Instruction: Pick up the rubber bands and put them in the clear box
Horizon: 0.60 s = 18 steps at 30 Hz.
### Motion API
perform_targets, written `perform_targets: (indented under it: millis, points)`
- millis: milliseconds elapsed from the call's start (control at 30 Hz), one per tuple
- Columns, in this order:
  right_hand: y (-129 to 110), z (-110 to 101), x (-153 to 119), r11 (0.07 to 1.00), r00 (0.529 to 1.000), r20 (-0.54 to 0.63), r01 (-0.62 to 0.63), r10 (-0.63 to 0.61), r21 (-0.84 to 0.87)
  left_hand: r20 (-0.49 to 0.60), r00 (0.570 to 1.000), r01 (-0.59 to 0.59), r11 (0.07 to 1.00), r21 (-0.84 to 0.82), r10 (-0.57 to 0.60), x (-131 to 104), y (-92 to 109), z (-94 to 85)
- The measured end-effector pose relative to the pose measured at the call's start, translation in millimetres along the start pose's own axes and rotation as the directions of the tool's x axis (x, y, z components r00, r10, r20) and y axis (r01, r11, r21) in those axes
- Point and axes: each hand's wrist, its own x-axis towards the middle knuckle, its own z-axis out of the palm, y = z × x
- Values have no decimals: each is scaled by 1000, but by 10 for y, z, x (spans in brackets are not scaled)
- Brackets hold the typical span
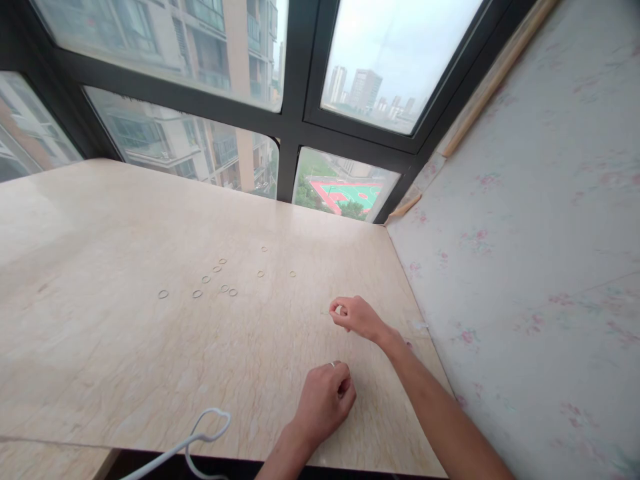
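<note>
I count ten small thin rings (197, 294) lying flat on the marbled counter (125, 353): seven in a loose group on the left, three more spread to their right. I have two hands in view. My right hand (357, 317) reaches farther out, thumb and forefinger pinched together; a faint thin thing shows at the tips, too blurred to name. My left hand (327, 403) rests nearer, curled in a loose fist, one band (333, 364) on a finger; I cannot tell whether it grips anything.
</note>
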Motion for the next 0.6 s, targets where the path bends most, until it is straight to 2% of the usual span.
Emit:
perform_targets:
  millis: [167,333,433,600]
  points:
    - [373,-179,-742,963,976,-112,-158,185,217,20,1000,5,999,50,-6,12,-9,1]
    - [606,-282,-1323,942,938,-101,-323,331,92,31,999,-14,994,104,11,22,-1,-3]
    - [647,-276,-1450,945,943,-82,-325,321,-43,21,1000,-20,992,127,17,23,-7,3]
    - [687,-226,-1409,940,953,-83,-301,291,-160,-15,999,-38,990,135,40,22,-32,25]
